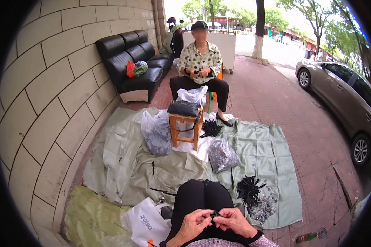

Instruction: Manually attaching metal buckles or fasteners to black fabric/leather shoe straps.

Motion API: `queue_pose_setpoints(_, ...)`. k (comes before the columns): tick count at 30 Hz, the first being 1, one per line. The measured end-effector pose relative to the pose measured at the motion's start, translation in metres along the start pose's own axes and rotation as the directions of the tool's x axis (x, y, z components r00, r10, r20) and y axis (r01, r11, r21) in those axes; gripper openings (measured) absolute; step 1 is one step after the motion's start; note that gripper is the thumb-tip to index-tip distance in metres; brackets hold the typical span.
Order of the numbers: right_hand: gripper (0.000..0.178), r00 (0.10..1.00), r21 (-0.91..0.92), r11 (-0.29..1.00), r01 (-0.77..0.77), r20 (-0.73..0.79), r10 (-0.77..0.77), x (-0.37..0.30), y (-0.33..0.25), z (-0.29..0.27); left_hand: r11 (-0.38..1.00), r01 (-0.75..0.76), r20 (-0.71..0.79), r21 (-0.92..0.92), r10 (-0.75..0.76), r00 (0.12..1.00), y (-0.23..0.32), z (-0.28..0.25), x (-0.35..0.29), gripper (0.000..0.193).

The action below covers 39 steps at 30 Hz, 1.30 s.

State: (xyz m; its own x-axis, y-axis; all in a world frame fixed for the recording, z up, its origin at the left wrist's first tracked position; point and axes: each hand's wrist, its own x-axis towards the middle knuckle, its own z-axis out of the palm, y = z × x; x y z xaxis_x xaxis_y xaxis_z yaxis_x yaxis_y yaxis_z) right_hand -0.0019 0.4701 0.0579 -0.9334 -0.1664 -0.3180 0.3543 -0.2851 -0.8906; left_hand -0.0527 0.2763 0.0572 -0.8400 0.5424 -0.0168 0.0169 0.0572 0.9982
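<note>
Black and small, the piece point(215, 214) is right over the dark-trousered lap point(204, 194), pinched by the left hand point(193, 224) and the right hand point(235, 222) together. Just right, black strips point(249, 190) heap on a green sheet point(273, 158); beyond its right edge, broad red pavement point(264, 94) runs to the car point(340, 87). Far ahead, a wooden stool point(174, 132); left, a block wall point(72, 55) hems everything.
</note>
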Motion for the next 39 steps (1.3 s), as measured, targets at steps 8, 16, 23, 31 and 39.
queue_pose_setpoints(8, 0.016, 0.996, 0.032, 0.996, -0.08, 0.038, 0.079, -0.004, -0.001, 0.004, 0.997, -0.052, -0.122, 0.057, 0.058, 0.991, 0.008, 0.01, -0.007, 0.012)
queue_pose_setpoints(16, 0.012, 0.997, 0.024, 0.997, -0.073, -0.033, 0.074, 0.004, -0.005, 0.002, 0.981, 0.133, -0.025, -0.139, -0.138, 0.99, -0.018, 0.003, 0.002, 0.02)
queue_pose_setpoints(23, 0.018, 0.995, 0.038, 0.995, -0.089, 0.056, 0.087, 0.019, 0.0, -0.013, 0.949, 0.228, -0.039, -0.219, -0.242, 0.97, 0.005, 0.005, 0.012, 0.013)
queue_pose_setpoints(31, 0.021, 0.999, 0.186, 0.983, -0.004, 0.051, -0.005, 0.026, 0.012, -0.024, 0.965, 0.194, 0.002, -0.175, -0.196, 0.981, 0.024, 0.015, 0.029, 0.015)
queue_pose_setpoints(39, 0.02, 1.0, 0.225, 0.974, 0.005, 0.026, -0.011, 0.03, 0.009, -0.027, 0.966, 0.174, -0.018, -0.192, -0.18, 0.983, 0.026, 0.016, 0.039, 0.016)
